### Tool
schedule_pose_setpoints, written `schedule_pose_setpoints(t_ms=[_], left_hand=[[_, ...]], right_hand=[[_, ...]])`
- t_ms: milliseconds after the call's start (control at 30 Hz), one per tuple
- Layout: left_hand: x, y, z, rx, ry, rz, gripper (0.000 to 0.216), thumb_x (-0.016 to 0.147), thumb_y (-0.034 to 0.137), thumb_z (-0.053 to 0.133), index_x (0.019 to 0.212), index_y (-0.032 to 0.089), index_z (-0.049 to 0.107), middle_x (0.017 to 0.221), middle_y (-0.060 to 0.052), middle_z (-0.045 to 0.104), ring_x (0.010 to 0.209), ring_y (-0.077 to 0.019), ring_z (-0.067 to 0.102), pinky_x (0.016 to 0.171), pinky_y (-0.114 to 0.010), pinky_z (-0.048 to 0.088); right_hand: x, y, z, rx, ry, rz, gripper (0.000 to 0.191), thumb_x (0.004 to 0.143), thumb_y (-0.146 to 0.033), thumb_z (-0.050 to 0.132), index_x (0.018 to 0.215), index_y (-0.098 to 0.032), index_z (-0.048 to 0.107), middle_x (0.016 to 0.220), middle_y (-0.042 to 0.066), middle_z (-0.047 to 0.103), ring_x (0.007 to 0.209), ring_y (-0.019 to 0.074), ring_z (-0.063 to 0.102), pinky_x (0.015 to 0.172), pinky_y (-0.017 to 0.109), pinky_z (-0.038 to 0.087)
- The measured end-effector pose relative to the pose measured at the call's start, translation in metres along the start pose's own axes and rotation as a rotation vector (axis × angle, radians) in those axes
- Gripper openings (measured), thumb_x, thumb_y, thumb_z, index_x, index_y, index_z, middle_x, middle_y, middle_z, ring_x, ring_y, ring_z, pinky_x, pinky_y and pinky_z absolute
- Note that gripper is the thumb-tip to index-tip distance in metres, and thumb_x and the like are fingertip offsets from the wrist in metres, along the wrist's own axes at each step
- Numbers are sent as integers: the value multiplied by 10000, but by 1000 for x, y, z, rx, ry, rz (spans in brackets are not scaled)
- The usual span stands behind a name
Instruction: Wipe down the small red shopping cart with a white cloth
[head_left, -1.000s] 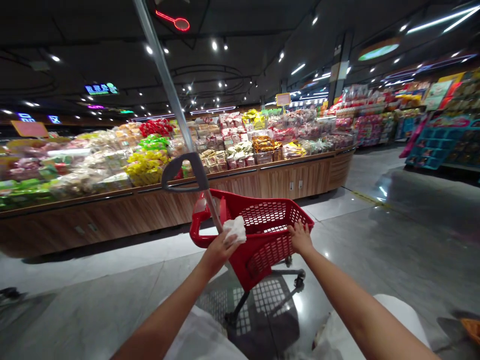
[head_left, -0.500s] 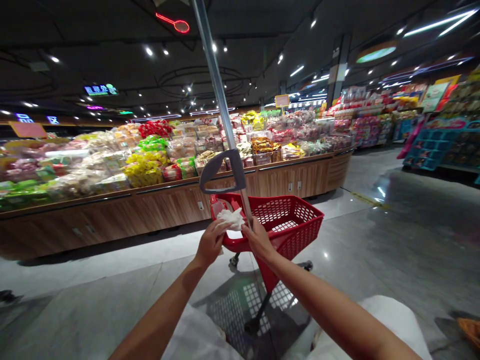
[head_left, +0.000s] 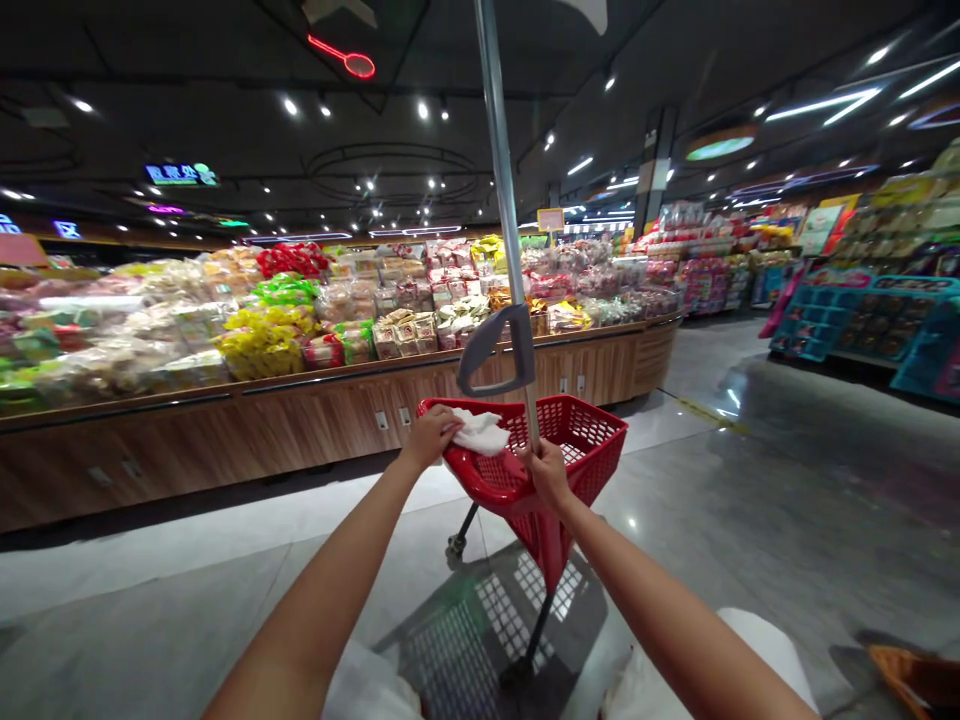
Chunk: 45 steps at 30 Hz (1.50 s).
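Observation:
A small red shopping cart [head_left: 592,450] with a mesh basket stands on the shiny floor in front of me. A tall metal pole [head_left: 504,190] with a grey handle loop [head_left: 495,350] rises from its near end. My left hand [head_left: 429,436] presses a white cloth [head_left: 480,432] onto the cart's red rim. My right hand [head_left: 546,470] is closed round the base of the pole, at the rim.
A long curved wooden display counter [head_left: 315,405] piled with packaged snacks runs across behind the cart. Blue crates [head_left: 821,320] and more stocked shelves stand at the right. An orange basket [head_left: 919,680] sits at the lower right corner. Grey tiled floor stretches to the right.
My right hand left the basket's far side and took hold of the pole. The cart swung round and its pole now stands nearly upright. The left hand slid the cloth along the rim.

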<state>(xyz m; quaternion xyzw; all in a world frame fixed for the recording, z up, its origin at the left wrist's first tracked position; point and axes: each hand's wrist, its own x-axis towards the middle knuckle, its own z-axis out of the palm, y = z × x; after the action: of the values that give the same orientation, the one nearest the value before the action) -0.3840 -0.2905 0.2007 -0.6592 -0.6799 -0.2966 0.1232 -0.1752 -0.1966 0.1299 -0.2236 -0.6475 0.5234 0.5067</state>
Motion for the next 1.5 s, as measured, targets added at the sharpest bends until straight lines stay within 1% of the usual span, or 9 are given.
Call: schedule_pose_setpoints(t_ms=[100, 400, 500, 600, 733, 900, 1033, 1267, 1500], left_hand=[[8, 0, 3, 32, 1, -65, 228, 855, 296, 514, 912, 185, 706, 1007, -73, 672, 989, -216, 606, 945, -411, 467], [-17, 64, 28, -84, -106, 151, 412, 928, 312, 368, 1308, 241, 512, 1417, -44, 470, 1337, -214, 377, 1152, -467, 250], [-15, 61, 37, -105, -94, 171, 481, 918, 244, 354, 1397, 212, 385, 1491, -64, 357, 1380, -221, 304, 1152, -475, 257], [-7, 57, 47, -79, -109, 207, 572, 889, 163, 369, 1451, 193, 268, 1512, -105, 302, 1392, -233, 279, 1137, -478, 283], [4, 61, 48, 0, -158, 226, 687, 869, 172, 467, 1478, 227, 153, 1535, -132, 231, 1362, -258, 340, 1057, -455, 384], [11, 68, 31, 161, -203, 112, 576, 831, 410, 602, 1347, 216, 437, 1359, -129, 510, 1108, -269, 569, 950, -402, 442], [12, 74, 26, 181, -132, 125, 443, 901, 482, 449, 1279, 269, 538, 1107, -71, 629, 1040, -231, 558, 956, -399, 412], [10, 92, 47, 107, -64, 57, 279, 856, 399, 542, 1060, 252, 663, 1147, -67, 627, 1128, -258, 521, 1014, -473, 367], [-9, 43, 18, 119, -67, 44, 331, 864, 341, 510, 1157, 222, 606, 1117, -75, 653, 1030, -222, 592, 944, -370, 458]], right_hand=[[2, 1, -8, 39, -25, 14, 317, 669, -442, 595, 548, -216, 408, 439, -76, 383, 427, 77, 312, 424, 213, 253], [35, 11, -40, 50, -116, 17, 343, 648, -486, 608, 572, -223, 402, 427, -85, 369, 401, 79, 327, 402, 208, 281], [44, 8, -55, -226, -82, -13, 297, 730, -486, 545, 648, -208, 482, 523, -29, 486, 510, 135, 469, 491, 249, 393], [37, -9, -60, -680, 43, -76, 270, 763, -384, 539, 905, -159, 583, 886, 106, 623, 865, 243, 582, 731, 359, 471], [11, -40, -38, -1111, 111, -303, 483, 817, -266, 507, 1266, -91, 472, 1328, 211, 446, 1219, 295, 433, 950, 407, 388], [-3, -45, -10, -1367, -263, -243, 313, 943, -280, 335, 959, -158, 623, 916, 132, 663, 805, 234, 619, 714, 331, 447], [2, -25, -9, -1418, -243, -281, 361, 959, -341, 326, 892, -146, 623, 803, 122, 658, 663, 215, 598, 602, 295, 398], [1, -11, -14, -1427, -204, -407, 247, 901, -262, 449, 831, -135, 650, 716, 103, 628, 595, 180, 545, 578, 291, 318], [-4, -17, -20, -1361, -185, -430, 337, 925, -346, 373, 867, -170, 654, 775, 93, 659, 649, 184, 552, 624, 306, 306]])
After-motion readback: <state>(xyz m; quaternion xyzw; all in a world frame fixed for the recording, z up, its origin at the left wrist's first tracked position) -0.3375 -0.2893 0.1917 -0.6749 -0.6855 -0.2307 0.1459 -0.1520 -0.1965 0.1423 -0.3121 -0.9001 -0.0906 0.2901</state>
